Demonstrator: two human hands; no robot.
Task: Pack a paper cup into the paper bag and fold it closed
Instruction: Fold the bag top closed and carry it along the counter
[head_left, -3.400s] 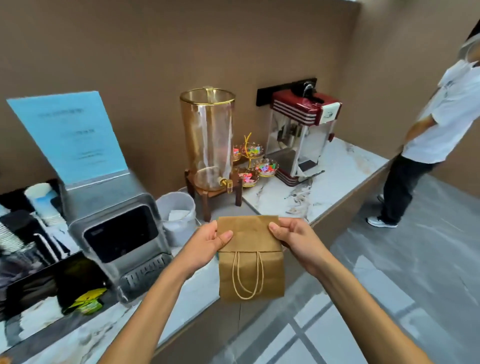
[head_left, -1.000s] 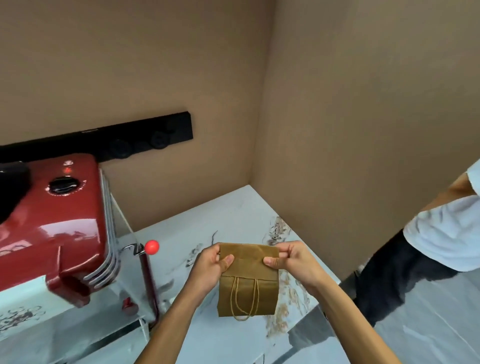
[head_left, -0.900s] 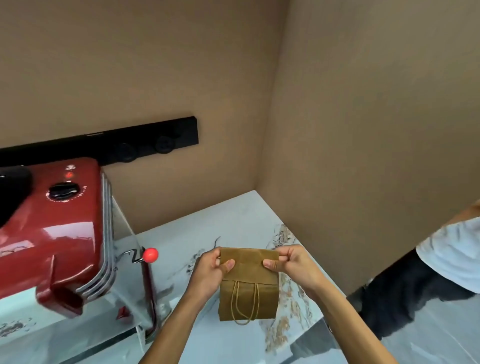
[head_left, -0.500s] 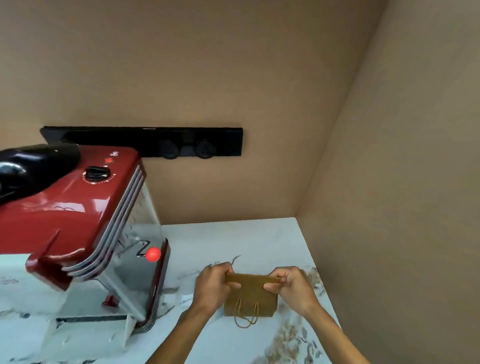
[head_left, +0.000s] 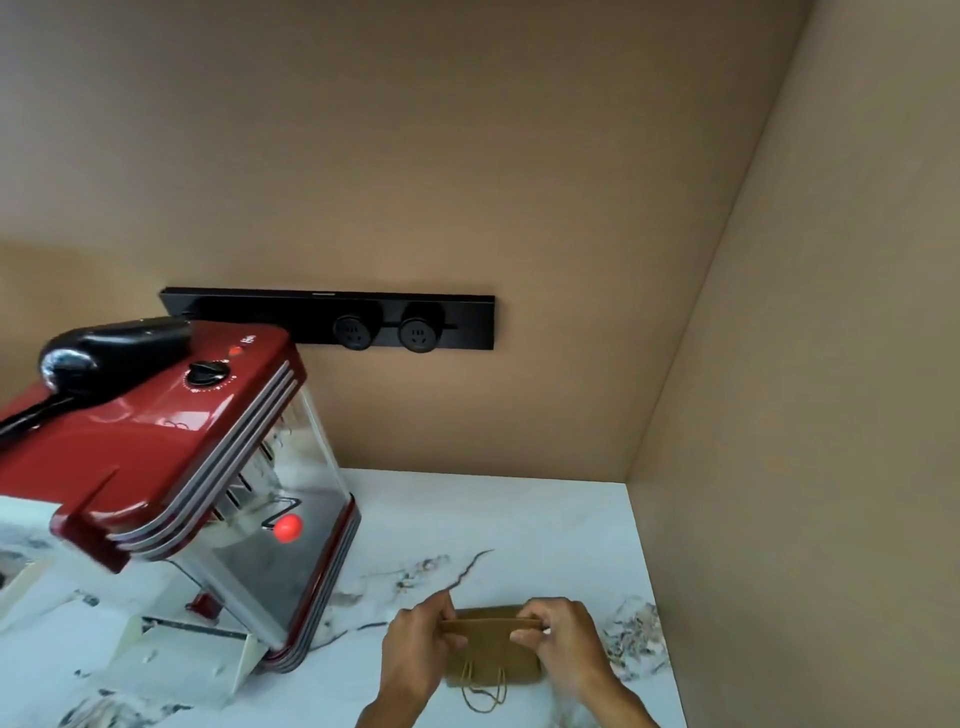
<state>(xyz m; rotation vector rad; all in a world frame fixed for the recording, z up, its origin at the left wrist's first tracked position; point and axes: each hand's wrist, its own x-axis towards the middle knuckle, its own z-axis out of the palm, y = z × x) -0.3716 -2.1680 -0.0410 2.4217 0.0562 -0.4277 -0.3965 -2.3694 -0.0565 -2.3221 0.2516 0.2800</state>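
Brown paper bag (head_left: 493, 656) now lowered onto counter (head_left: 519, 519); both hands' grip pinching folded top.

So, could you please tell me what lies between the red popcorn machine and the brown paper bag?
Head view: only bare white marble countertop separates red popcorn machine from brown paper bag.

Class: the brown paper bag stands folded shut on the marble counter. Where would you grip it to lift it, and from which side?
Grip the paper bag by its folded top edge, coming from above, one hand at each end, as the left hand and right hand pinch it now. The fold is stiff, layered paper; the twine handles hang loose against the front face.
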